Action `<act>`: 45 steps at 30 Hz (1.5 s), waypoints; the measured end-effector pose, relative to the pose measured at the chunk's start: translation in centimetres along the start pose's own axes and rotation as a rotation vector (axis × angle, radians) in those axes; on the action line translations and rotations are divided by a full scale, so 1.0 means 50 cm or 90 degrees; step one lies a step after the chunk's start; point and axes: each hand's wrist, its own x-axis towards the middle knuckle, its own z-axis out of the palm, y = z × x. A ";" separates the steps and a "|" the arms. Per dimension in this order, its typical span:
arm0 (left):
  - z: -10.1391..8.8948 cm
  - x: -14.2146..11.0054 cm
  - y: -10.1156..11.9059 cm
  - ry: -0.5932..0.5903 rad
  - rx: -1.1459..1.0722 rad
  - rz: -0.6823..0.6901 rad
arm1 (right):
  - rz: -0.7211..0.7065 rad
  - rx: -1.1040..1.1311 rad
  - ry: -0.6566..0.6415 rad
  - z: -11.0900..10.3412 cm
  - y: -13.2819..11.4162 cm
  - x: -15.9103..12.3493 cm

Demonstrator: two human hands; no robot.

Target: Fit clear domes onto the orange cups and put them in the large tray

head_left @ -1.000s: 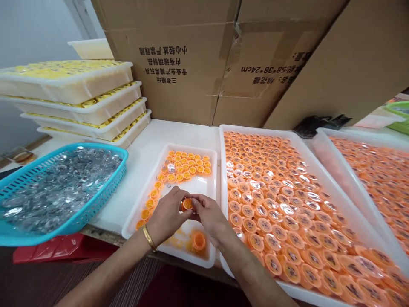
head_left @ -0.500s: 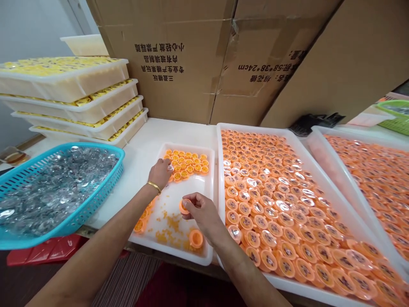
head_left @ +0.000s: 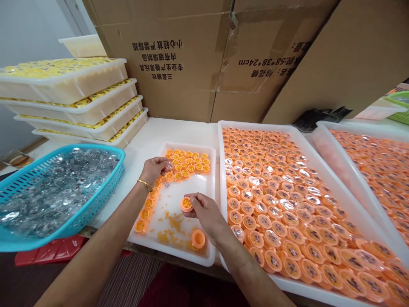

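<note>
My right hand [head_left: 204, 215] pinches a small orange cup [head_left: 186, 204] by its side above the small white tray [head_left: 209, 256]. Yellow bits show inside that cup. Over the tray's left edge, my left hand [head_left: 154, 171] is closed at the fingertips on a small clear plastic piece [head_left: 170, 165]; its exact shape is too small to tell. Beside these fingers stand rows of orange cups [head_left: 185, 164] filled with yellow bits, and more line the tray's left side. Loose yellow bits [head_left: 174, 221] lie on the tray floor. One orange cup [head_left: 198, 238] there looks unfilled.
At left, a blue basket [head_left: 119, 166] holds a heap of clear plastic pieces [head_left: 60, 187]. Stacked white trays [head_left: 105, 89] with yellow items rise behind it. To the right, a large white tray [head_left: 300, 136] carries many covered orange cups. Cardboard boxes [head_left: 179, 98] stand along the back.
My left hand has drawn slightly left, still with the clear piece. The cup in my right hand has turned, so its yellow contents now show.
</note>
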 end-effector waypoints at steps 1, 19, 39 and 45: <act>-0.005 -0.011 0.005 -0.021 -0.046 -0.014 | -0.001 0.007 0.003 0.000 -0.001 0.000; -0.008 -0.191 -0.003 -0.251 -0.307 -0.107 | -0.040 0.009 0.042 -0.005 -0.010 -0.011; 0.014 -0.223 -0.005 -0.220 -0.226 -0.045 | 0.001 -0.138 -0.081 -0.002 -0.014 -0.021; 0.025 -0.218 -0.013 -0.168 -0.253 -0.075 | -0.003 -0.127 -0.072 -0.003 -0.012 -0.017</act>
